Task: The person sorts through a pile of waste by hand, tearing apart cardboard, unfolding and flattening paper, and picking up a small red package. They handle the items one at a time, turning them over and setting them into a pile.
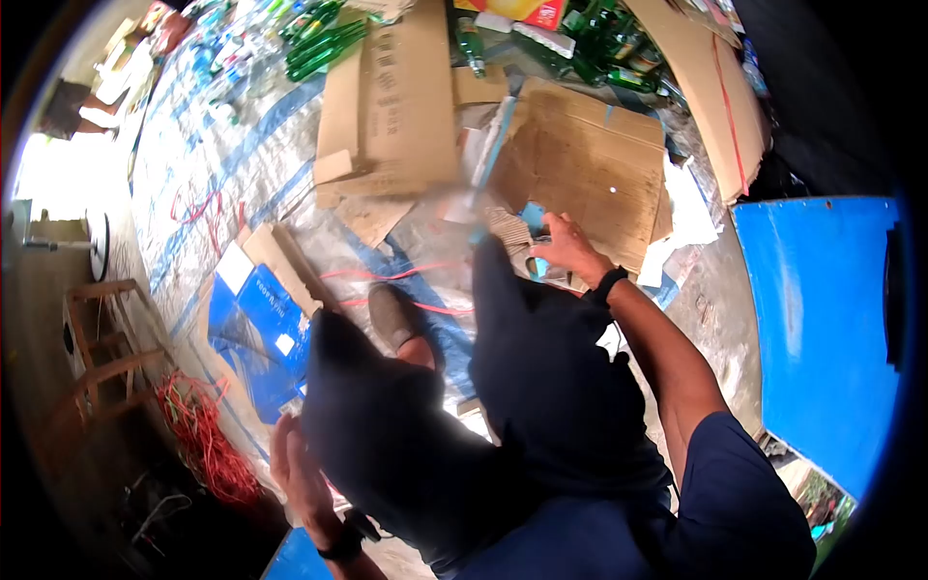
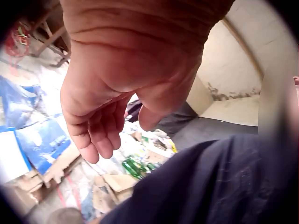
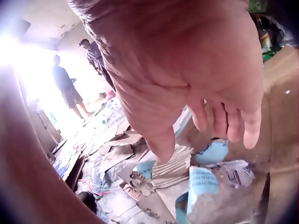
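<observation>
My right hand [image 1: 570,249] reaches down past the right knee with its fingers spread, just over torn scraps. In the right wrist view that hand [image 3: 187,70] hangs with loose fingers and holds nothing. Below its thumb lies a torn piece of corrugated cardboard [image 3: 173,165], next to a light-blue printed scrap [image 3: 203,182]. A large opened brown carton [image 1: 580,155] lies under and beyond the fingers. Beside the left knee hangs my left hand [image 1: 302,474], with nothing in it. The left wrist view shows that hand [image 2: 126,70] with its fingers loosely bent.
Flattened cardboard [image 1: 401,106] lies ahead on a white-and-blue sheet [image 1: 261,140]. Green bottles [image 1: 324,50] are heaped at the back. A blue printed carton [image 1: 266,319] and red strapping [image 1: 208,440] are at left. A blue panel [image 1: 822,329] stands at right. Two people [image 3: 67,86] stand farther off.
</observation>
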Available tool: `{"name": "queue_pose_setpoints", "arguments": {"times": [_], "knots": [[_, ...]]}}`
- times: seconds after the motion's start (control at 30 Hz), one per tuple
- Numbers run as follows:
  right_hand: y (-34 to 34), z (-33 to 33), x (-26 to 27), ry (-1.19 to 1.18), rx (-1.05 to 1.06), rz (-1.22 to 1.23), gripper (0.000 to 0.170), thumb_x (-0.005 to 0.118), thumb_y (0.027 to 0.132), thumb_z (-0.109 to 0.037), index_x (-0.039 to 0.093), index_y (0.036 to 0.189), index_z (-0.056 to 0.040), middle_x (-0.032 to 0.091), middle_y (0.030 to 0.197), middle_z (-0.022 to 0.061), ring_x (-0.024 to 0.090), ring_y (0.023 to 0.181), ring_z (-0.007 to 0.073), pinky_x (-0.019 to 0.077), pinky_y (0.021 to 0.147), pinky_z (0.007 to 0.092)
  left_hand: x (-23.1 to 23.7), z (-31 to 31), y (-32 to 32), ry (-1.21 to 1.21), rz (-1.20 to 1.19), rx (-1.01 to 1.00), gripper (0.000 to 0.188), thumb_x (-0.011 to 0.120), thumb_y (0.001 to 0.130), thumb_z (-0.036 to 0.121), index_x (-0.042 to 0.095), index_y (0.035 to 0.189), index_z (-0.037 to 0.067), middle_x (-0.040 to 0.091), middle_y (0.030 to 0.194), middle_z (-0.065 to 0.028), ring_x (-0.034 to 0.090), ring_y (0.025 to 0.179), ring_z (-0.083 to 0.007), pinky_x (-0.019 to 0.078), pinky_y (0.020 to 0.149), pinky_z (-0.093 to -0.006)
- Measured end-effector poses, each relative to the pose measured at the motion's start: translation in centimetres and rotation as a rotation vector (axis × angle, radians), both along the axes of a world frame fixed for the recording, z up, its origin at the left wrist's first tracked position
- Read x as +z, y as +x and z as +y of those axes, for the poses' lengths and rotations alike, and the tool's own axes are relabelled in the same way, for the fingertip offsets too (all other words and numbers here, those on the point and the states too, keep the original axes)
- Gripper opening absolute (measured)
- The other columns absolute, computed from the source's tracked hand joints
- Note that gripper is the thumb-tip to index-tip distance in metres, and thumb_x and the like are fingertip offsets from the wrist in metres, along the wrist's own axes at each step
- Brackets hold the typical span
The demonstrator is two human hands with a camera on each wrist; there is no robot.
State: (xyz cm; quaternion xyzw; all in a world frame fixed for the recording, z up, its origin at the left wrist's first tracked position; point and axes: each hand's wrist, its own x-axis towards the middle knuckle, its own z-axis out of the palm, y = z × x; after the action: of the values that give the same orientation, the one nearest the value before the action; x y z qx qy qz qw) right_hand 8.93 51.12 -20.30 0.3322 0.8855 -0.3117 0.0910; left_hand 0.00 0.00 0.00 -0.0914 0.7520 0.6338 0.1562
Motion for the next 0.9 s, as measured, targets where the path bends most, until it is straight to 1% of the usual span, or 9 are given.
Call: {"name": "queue_pose_setpoints", "arguments": {"times": [0.1, 0.2, 0.33, 0.43, 0.57, 0.6, 0.63, 0.83, 0.9], "knots": [[4.2, 1.5, -0.3, 0.008, -0.001, -0.013, 0.049, 0.075, 0.077, -0.024, 0.061, 0.119, -0.0039, 0.058, 0.115, 0.0237, 0.057, 0.112, 0.0406, 0.0476, 0.095, 0.0459, 5.4, 4.5, 1.7, -0.020, 0.085, -0.065, 0.039, 0.049, 0.105, 0.017, 0.051, 0.135, -0.008, 0.062, 0.124, -0.0164, 0.060, 0.114, -0.0226, 0.0477, 0.099, -0.0328], [6.3, 3.4, -1.0, 0.075, -0.132, 0.115, 0.039, 0.071, 0.075, -0.018, 0.063, 0.109, -0.0011, 0.060, 0.113, 0.0251, 0.056, 0.113, 0.0423, 0.0478, 0.096, 0.0461, 8.9, 7.0, 1.8, -0.164, 0.257, -0.248, 0.057, 0.056, 0.102, 0.035, 0.046, 0.138, -0.008, 0.055, 0.133, -0.0220, 0.055, 0.123, -0.0309, 0.0420, 0.108, -0.0437], [12.9, 8.1, -5.4, 0.270, -0.286, 0.148, 0.046, 0.073, 0.074, -0.020, 0.060, 0.114, -0.0030, 0.063, 0.109, 0.0243, 0.059, 0.107, 0.0415, 0.0496, 0.091, 0.0466, 9.8, 9.6, 2.3, -0.319, 0.469, -0.429, 0.070, 0.063, 0.095, 0.046, 0.047, 0.138, -0.006, 0.039, 0.148, -0.0256, 0.044, 0.135, -0.0376, 0.0358, 0.111, -0.0488], [16.3, 10.1, -5.2, 0.253, -0.510, -0.004, 0.053, 0.071, 0.073, -0.022, 0.056, 0.120, -0.0007, 0.057, 0.118, 0.0300, 0.058, 0.111, 0.0440, 0.0493, 0.095, 0.0464, 11.0, 12.1, 2.6, -0.650, 0.629, -0.625, 0.073, 0.065, 0.093, 0.050, 0.047, 0.140, -0.003, 0.039, 0.147, -0.0262, 0.041, 0.137, -0.0400, 0.0334, 0.112, -0.0515], [17.7, 11.1, -4.9, 0.176, -0.744, -0.030, 0.060, 0.072, 0.074, -0.027, 0.053, 0.124, -0.0001, 0.055, 0.119, 0.0323, 0.057, 0.113, 0.0451, 0.0489, 0.096, 0.0454, 11.1, 13.2, 2.4, -0.651, 0.565, -0.624, 0.072, 0.066, 0.091, 0.048, 0.048, 0.142, 0.002, 0.038, 0.149, -0.0247, 0.038, 0.138, -0.0412, 0.0297, 0.113, -0.0533], [17.8, 11.3, -5.6, 0.264, -0.765, 0.008, 0.061, 0.079, 0.071, -0.030, 0.055, 0.115, 0.0045, 0.066, 0.104, 0.0248, 0.064, 0.101, 0.0361, 0.0513, 0.089, 0.0424, 11.1, 13.2, 2.3, -0.652, 0.564, -0.629, 0.072, 0.066, 0.091, 0.048, 0.048, 0.142, 0.002, 0.038, 0.149, -0.0247, 0.038, 0.138, -0.0412, 0.0297, 0.113, -0.0533], [18.1, 11.3, -6.2, 0.261, -0.767, 0.006, 0.061, 0.079, 0.071, -0.030, 0.055, 0.115, 0.0045, 0.066, 0.104, 0.0248, 0.064, 0.101, 0.0361, 0.0513, 0.089, 0.0424, 11.0, 13.2, 2.3, -0.640, 0.560, -0.626, 0.071, 0.066, 0.091, 0.048, 0.048, 0.142, 0.002, 0.038, 0.149, -0.0242, 0.037, 0.139, -0.0410, 0.0290, 0.114, -0.0534], [18.8, 12.5, -9.1, 0.129, -0.898, 0.180, 0.056, 0.081, 0.071, -0.023, 0.057, 0.113, 0.0052, 0.068, 0.100, 0.0154, 0.067, 0.092, 0.0234, 0.0533, 0.078, 0.0340, 11.0, 13.6, 2.3, -0.625, 0.550, -0.614, 0.068, 0.067, 0.091, 0.045, 0.049, 0.142, 0.003, 0.038, 0.150, -0.0232, 0.035, 0.140, -0.0404, 0.0273, 0.115, -0.0535], [18.8, 13.1, -8.0, -0.208, -0.955, 0.348, 0.050, 0.079, 0.075, -0.029, 0.062, 0.108, 0.0051, 0.071, 0.102, 0.0173, 0.070, 0.091, 0.0272, 0.0545, 0.079, 0.0375, 11.0, 13.8, 2.4, -0.625, 0.551, -0.608, 0.068, 0.067, 0.091, 0.045, 0.049, 0.141, 0.003, 0.038, 0.149, -0.0231, 0.035, 0.140, -0.0404, 0.0272, 0.115, -0.0535]]}}
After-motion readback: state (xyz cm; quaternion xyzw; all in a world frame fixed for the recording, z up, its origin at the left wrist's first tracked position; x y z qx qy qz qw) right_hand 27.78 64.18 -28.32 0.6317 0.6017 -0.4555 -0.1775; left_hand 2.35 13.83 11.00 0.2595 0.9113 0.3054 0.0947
